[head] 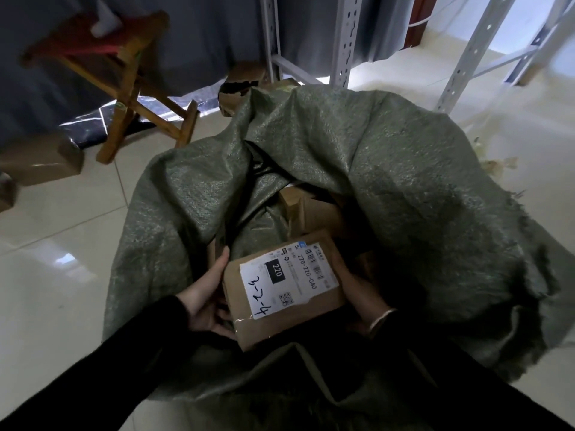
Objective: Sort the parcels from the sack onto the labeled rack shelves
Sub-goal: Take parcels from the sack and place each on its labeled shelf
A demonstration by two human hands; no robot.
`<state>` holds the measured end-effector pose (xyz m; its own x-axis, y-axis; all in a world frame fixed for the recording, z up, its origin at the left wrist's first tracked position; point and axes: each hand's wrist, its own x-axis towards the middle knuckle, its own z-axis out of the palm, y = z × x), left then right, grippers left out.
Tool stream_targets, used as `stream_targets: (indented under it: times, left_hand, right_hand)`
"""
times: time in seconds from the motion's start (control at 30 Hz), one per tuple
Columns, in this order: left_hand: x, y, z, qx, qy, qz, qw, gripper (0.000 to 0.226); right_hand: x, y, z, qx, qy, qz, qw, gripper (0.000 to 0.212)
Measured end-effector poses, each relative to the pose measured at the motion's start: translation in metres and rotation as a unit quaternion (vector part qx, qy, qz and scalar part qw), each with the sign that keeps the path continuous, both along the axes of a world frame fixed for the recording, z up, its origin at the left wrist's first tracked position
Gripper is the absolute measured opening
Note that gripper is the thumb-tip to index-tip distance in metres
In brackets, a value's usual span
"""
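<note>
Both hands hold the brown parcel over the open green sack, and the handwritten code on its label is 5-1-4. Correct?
Not quite. The head view shows the handwritten code on the label is 3-2-4, not 5-1-4. The rest stands: the left hand and right hand hold the brown parcel over the open green sack.

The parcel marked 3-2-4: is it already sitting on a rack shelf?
No, the parcel is held between the left hand and the right hand over the open green sack, not on the rack.
</note>
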<state>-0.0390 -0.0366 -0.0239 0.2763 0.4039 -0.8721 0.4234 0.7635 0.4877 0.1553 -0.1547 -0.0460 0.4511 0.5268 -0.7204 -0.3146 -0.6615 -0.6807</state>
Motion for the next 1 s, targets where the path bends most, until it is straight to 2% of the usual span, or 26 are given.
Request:
stream_targets:
  times: [0.1, 0.27, 0.37, 0.4, 0.5, 0.57, 0.63, 0.73, 0.83, 0.9, 1.0]
  left_hand:
    - [0.009, -0.008, -0.002, -0.018, -0.028, 0.06, 0.998, 0.065]
    - [-0.002, -0.027, 0.021, -0.019, -0.111, 0.1, 0.989, 0.044]
    - [-0.006, -0.037, 0.052, 0.002, -0.192, 0.136, 0.972, 0.036]
    - [-0.004, -0.038, 0.067, 0.013, -0.222, 0.137, 0.965, 0.037]
    - [0.008, -0.031, 0.121, 0.056, -0.299, 0.141, 0.942, 0.043]
    - [0.02, -0.022, 0.158, 0.068, -0.335, 0.15, 0.928, 0.045]
    - [0.031, -0.013, 0.185, 0.072, -0.352, 0.156, 0.92, 0.045]
    - [0.046, 0.0, 0.205, 0.081, -0.353, 0.154, 0.919, 0.046]
    - [0.061, 0.022, 0.233, 0.078, -0.356, 0.169, 0.916, 0.045]
    - [0.068, 0.041, 0.278, 0.094, -0.359, 0.182, 0.911, 0.043]
    - [0.068, 0.072, 0.379, 0.115, -0.374, 0.174, 0.903, 0.048]
  right_hand:
    - [0.007, 0.002, 0.011, 0.076, 0.016, -0.013, 0.997, 0.05]
    - [0.022, 0.01, 0.05, 0.13, -0.076, 0.027, 0.988, 0.036]
    - [0.025, 0.027, 0.108, 0.219, -0.141, 0.048, 0.964, 0.027]
    - [0.026, 0.036, 0.133, 0.246, -0.162, 0.058, 0.954, 0.029]
    - [0.025, 0.062, 0.208, 0.318, -0.191, 0.09, 0.924, 0.062]
    - [0.023, 0.075, 0.242, 0.371, -0.191, 0.089, 0.904, 0.071]
    - [0.022, 0.083, 0.258, 0.409, -0.153, 0.088, 0.895, 0.072]
    - [0.027, 0.093, 0.264, 0.442, -0.099, 0.1, 0.886, 0.062]
    - [0.036, 0.112, 0.291, 0.443, -0.103, 0.099, 0.885, 0.059]
    - [0.041, 0.129, 0.339, 0.434, -0.125, 0.098, 0.887, 0.059]
    - [0.039, 0.152, 0.441, 0.442, -0.163, 0.122, 0.874, 0.056]
